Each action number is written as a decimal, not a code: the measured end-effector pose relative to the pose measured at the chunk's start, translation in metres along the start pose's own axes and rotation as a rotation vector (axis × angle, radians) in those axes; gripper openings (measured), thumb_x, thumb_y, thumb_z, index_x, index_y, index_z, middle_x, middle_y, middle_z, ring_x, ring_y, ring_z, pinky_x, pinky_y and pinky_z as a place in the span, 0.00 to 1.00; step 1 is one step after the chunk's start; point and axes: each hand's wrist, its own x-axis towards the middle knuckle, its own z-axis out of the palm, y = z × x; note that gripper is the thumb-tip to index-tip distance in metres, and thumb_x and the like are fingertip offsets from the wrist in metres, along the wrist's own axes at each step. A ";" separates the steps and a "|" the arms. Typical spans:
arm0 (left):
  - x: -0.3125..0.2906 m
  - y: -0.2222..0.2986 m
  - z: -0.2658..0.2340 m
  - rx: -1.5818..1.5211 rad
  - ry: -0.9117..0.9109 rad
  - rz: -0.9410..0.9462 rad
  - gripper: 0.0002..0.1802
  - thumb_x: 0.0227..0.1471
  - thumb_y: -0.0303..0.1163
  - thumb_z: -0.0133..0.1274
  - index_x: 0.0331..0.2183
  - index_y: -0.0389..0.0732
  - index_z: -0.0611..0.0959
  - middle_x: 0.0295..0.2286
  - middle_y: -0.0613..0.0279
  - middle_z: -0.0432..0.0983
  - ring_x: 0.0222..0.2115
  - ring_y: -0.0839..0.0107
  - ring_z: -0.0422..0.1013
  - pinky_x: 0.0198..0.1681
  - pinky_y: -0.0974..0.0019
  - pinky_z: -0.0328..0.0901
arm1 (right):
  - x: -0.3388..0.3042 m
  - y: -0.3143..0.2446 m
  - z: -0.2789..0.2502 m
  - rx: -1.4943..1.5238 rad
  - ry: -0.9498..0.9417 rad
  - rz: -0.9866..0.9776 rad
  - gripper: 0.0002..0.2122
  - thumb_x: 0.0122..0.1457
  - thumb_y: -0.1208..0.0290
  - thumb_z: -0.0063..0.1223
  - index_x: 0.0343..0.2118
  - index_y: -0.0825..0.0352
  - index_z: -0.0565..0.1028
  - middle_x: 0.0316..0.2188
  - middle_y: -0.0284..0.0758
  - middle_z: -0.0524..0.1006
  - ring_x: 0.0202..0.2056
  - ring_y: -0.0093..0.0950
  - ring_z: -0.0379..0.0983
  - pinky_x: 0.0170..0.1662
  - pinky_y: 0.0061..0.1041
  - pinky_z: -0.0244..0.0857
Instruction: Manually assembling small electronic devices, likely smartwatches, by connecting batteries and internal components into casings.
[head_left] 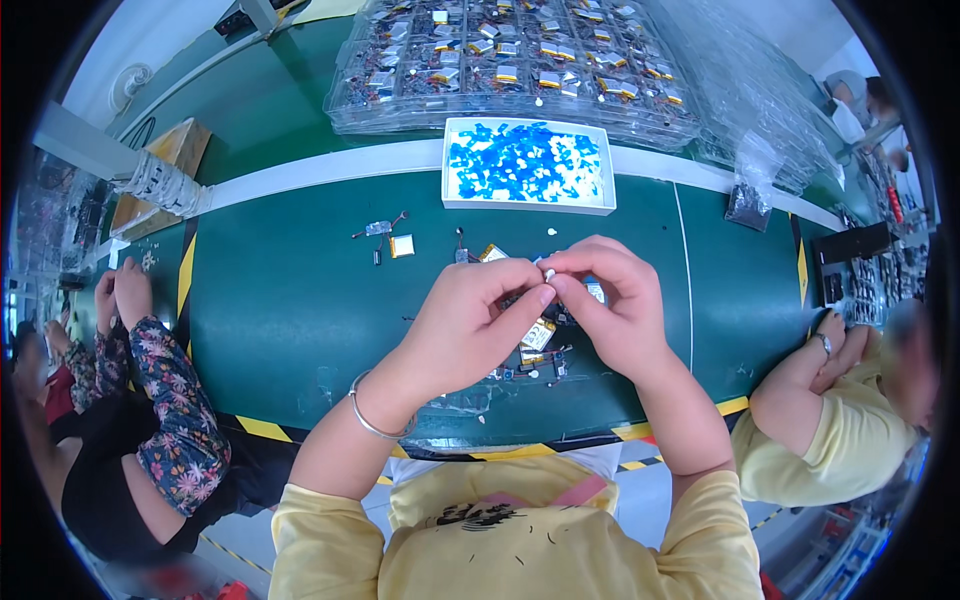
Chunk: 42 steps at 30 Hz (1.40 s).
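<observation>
In the middle of the green bench, my left hand [462, 318] and my right hand [618, 305] meet fingertip to fingertip. Both are closed in a pinch on a small white piece [549, 276], mostly covered by the fingers, so its kind is unclear. Beneath them lies a loose pile of small silver battery packs [537, 338] with thin wires and little circuit boards, partly hidden by my hands. Apart from the pile, to the left, rests one battery pack [402, 246] beside a small wired board [378, 229]. A tiny white bit [551, 232] sits beyond my fingers.
A white box [530, 206] of blue and white small pieces stands beyond my hands. Behind it are clear compartment trays [400, 122] of wired battery packs. A black item in a clear bag [748, 205] lies at right. Co-workers' arms [165, 365] flank both sides.
</observation>
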 end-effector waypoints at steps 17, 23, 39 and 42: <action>0.000 0.004 -0.001 0.327 0.009 0.174 0.03 0.49 0.24 0.50 0.29 0.36 0.78 0.20 0.54 0.73 0.19 0.64 0.70 0.22 0.67 0.63 | 0.005 -0.002 0.000 -0.205 0.131 -0.215 0.06 0.44 0.83 0.55 0.27 0.69 0.76 0.24 0.36 0.76 0.27 0.26 0.71 0.31 0.21 0.63; -0.002 0.000 -0.001 0.388 0.004 0.230 0.03 0.49 0.25 0.51 0.29 0.36 0.78 0.19 0.55 0.72 0.19 0.62 0.70 0.24 0.66 0.63 | 0.005 -0.002 0.003 -0.349 0.108 -0.260 0.05 0.41 0.85 0.54 0.21 0.70 0.71 0.21 0.34 0.73 0.25 0.24 0.69 0.29 0.20 0.62; -0.002 0.004 -0.004 0.359 0.072 0.246 0.02 0.48 0.22 0.52 0.27 0.34 0.77 0.23 0.57 0.70 0.23 0.67 0.68 0.27 0.70 0.63 | 0.016 -0.004 0.003 -0.405 0.050 -0.328 0.07 0.41 0.83 0.55 0.25 0.68 0.74 0.22 0.34 0.74 0.24 0.27 0.70 0.29 0.22 0.64; 0.001 0.006 -0.008 0.401 0.053 0.231 0.02 0.47 0.22 0.52 0.27 0.34 0.78 0.23 0.58 0.71 0.23 0.68 0.68 0.27 0.70 0.62 | 0.026 0.014 0.001 -0.352 0.222 -0.253 0.06 0.43 0.84 0.54 0.25 0.68 0.74 0.23 0.35 0.73 0.23 0.28 0.70 0.28 0.23 0.64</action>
